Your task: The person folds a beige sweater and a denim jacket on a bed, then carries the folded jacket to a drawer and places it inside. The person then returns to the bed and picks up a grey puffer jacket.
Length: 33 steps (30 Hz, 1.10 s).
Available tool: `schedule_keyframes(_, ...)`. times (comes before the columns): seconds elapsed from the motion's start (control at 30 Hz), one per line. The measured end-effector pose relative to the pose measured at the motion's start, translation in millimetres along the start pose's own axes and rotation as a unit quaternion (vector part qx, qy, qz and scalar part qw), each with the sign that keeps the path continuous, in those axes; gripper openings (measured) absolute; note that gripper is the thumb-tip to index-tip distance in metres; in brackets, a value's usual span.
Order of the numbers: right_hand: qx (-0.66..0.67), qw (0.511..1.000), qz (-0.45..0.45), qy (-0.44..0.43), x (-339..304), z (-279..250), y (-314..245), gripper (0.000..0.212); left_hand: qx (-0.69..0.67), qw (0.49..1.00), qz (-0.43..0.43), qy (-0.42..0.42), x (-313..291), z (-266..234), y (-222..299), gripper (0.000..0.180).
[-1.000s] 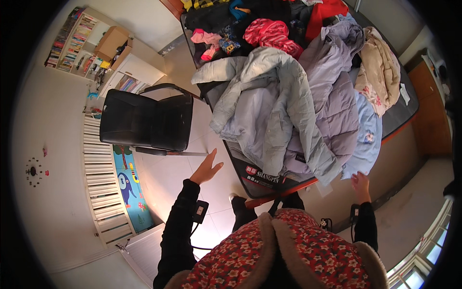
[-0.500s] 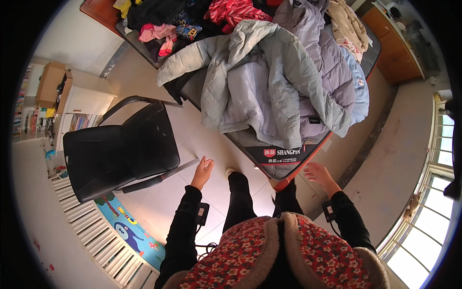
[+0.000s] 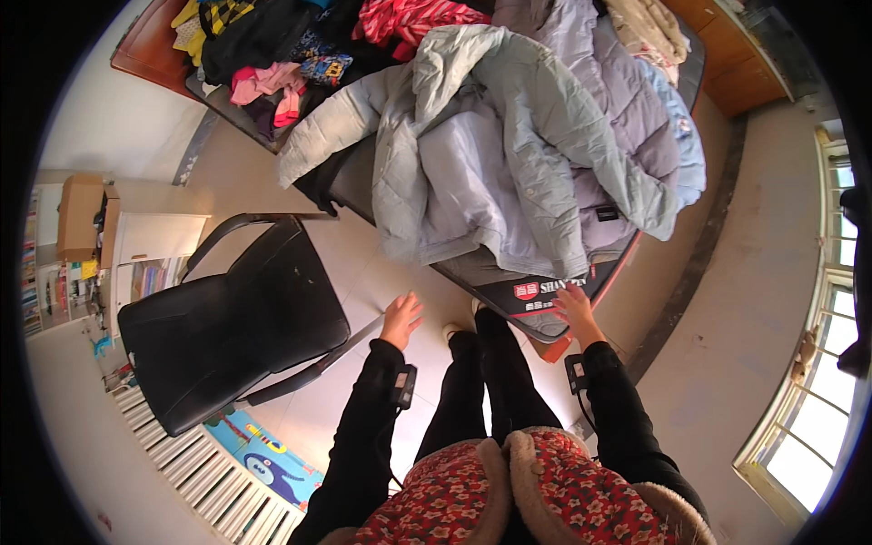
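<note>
A pale grey-green padded jacket point(image 3: 554, 145) lies spread over the near end of a mattress point(image 3: 509, 295), its lighter lining facing up. One sleeve stretches to the left and the other toward the right edge. My right hand point(image 3: 576, 313) is over the mattress's near corner with fingers apart, just below the jacket's hem; whether it touches the cloth I cannot tell. Over the floor, between the black chair and the mattress, my left hand point(image 3: 401, 321) is held out empty with its fingers spread. Under the jacket's right side lies a purple-grey padded coat point(image 3: 636, 118).
A black armchair point(image 3: 236, 318) stands on my left, beside a white radiator point(image 3: 195, 463). Farther up the bed lie a red striped garment point(image 3: 418, 23), pink clothing point(image 3: 268, 84) and a beige garment point(image 3: 647, 32). A wall with a barred window point(image 3: 808, 391) is to the right.
My view has shifted and I have stepped closer to the bed. My right hand has moved forward and left, from beside the mattress corner to the jacket's hem. The left hand stays empty.
</note>
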State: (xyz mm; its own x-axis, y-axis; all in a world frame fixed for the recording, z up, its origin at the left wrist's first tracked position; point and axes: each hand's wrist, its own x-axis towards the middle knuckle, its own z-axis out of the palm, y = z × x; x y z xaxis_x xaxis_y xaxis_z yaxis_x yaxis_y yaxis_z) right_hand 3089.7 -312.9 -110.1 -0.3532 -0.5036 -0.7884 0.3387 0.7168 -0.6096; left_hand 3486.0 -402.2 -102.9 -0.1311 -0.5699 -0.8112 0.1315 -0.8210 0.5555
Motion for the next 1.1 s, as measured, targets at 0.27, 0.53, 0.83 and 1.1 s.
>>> schedule_keyframes(0.27, 0.022, 0.983, -0.177, 0.052, 68, 33, -12, 0.054, -0.063, 0.996, -0.036, 0.047, 67, 25, 32, 0.065)
schedule_keyframes(0.53, -0.271, 0.942, -0.142, 0.141, 41, 18, -56, 0.044, -0.248, 0.958, -0.069, 0.128, 124, 24, 40, 0.075)
schedule_keyframes(0.83, 0.475, 0.846, -0.080, -0.226, 1, 6, -131, 0.049, -0.310, 0.951, 0.019, -0.010, 85, 24, 77, 0.021)
schedule_keyframes(1.1, -0.065, 0.986, -0.057, 0.143, 56, 39, -36, 0.033, -0.181, 0.969, -0.022, -0.167, 31, 10, 93, 0.033)
